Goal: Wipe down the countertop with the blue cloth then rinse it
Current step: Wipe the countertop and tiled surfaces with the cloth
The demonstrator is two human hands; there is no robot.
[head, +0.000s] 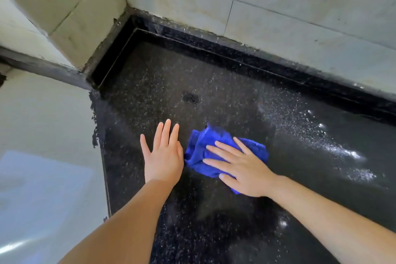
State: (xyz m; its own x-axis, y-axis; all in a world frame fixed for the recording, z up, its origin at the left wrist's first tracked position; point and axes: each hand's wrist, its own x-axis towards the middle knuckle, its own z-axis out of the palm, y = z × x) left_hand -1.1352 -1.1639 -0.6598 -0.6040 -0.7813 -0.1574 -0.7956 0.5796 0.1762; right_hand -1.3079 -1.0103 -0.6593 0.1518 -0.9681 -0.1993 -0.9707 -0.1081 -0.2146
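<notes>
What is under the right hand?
The right hand presses flat on the bunched blue cloth, which lies on the dark speckled countertop. The countertop beneath the cloth is covered.

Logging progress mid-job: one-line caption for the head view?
Right hand presses the blue cloth flat on the black speckled countertop; left hand rests beside it.

- Speckled black stone countertop [214, 83] lies bare toward its back corner.
- Pale tiled walls [278, 6] and a raised black kerb [235, 53] bound it.
</notes>
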